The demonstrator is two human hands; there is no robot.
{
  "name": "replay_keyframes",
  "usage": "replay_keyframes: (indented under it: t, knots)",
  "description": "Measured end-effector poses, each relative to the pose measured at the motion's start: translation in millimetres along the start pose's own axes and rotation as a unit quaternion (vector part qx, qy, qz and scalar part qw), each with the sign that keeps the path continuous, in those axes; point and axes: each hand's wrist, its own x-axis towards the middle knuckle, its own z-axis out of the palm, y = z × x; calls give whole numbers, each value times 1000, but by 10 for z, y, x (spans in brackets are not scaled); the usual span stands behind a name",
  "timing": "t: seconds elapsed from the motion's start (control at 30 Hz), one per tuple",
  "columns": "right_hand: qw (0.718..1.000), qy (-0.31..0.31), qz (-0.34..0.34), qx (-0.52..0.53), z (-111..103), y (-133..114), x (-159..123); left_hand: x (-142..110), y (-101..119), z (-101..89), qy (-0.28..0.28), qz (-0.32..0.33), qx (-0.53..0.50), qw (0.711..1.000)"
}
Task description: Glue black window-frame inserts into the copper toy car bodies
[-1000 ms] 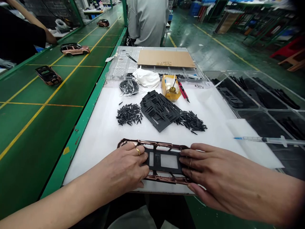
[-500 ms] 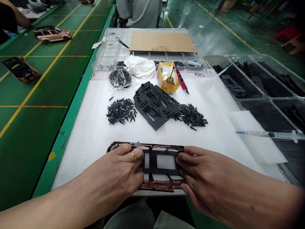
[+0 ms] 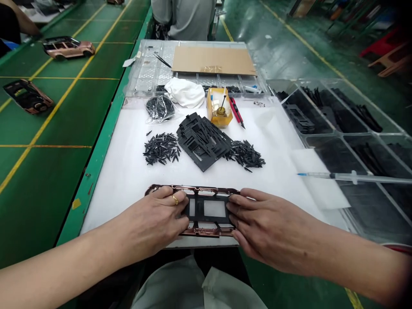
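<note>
A copper-coloured model car frame [image 3: 193, 189] lies at the near edge of the white work mat [image 3: 128, 167], with a black plastic insert [image 3: 206, 209] seated in its middle. My left hand [image 3: 157, 219], wearing a gold ring, presses down on the frame's left half with curled fingers. From the other side, my right hand [image 3: 267, 227] holds the right half, fingertips on the black insert. Behind them lie a stack of black inserts [image 3: 201, 139] and two piles of small black pins [image 3: 161, 148] [image 3: 246, 154].
A syringe [image 3: 347, 176] rests on white paper at the right. Clear bins of black parts [image 3: 341, 124] stand beyond it. A yellow glue box [image 3: 219, 112], white cloth [image 3: 185, 92] and cardboard [image 3: 212, 60] sit farther back. Model cars [image 3: 67, 47] ride the green conveyor at left. A person [image 3: 183, 17] stands ahead.
My hands and the frame stay together on the mat's near edge; the view has tilted down and shifted slightly. The black insert sits a little deeper in the frame.
</note>
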Motion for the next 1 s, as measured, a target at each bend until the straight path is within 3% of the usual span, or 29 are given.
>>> replay_keyframes:
  t: [0.2,0.47,0.77,1.0]
  knots:
    - [998,-40,5,-50,-37,-59,30,-21,33,4,18,11,50,999]
    - [996,-80,-12,-40,-92,-15,144,44,15,-31,16,20,9,1000]
    - [999,-39,1,20,-1,18,128,75,19,-10,11,22,-13,1000]
    - [1000,-17,5,-4,38,20,103,65,17,-78,-25,4,-9,1000]
